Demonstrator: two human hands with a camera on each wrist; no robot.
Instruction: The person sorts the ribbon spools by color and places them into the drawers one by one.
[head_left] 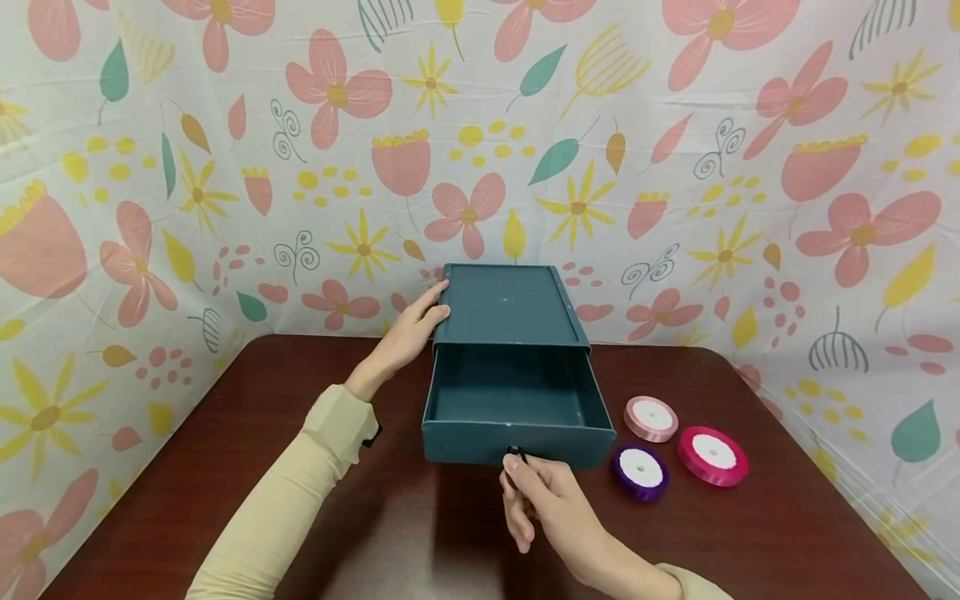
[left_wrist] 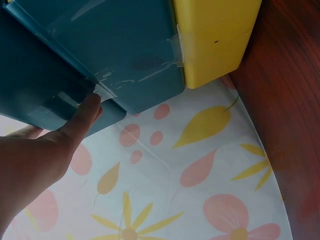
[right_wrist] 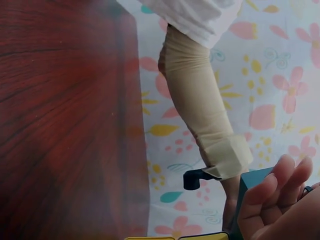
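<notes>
A dark teal drawer cabinet point(head_left: 506, 308) stands at the back middle of the table, with its top drawer point(head_left: 465, 443) pulled out toward me. Nothing lies on the visible drawer floor. My right hand point(head_left: 551, 500) pinches the small black knob point(head_left: 514, 452) on the drawer front between thumb and fingers; its other fingers are loosely bent. Against the cabinet's upper left edge rests my left hand point(head_left: 414, 329), fingers extended. In the left wrist view, its thumb touches the teal side near clear tape point(left_wrist: 103, 92), and a yellow section point(left_wrist: 215, 42) adjoins the teal one.
Right of the drawer lie three ribbon spools: pink point(head_left: 651, 418), purple point(head_left: 640, 472) and magenta point(head_left: 712, 456). They rest on the dark red-brown table point(head_left: 300, 400). A floral cloth point(head_left: 480, 108) hangs close behind the cabinet and along both sides.
</notes>
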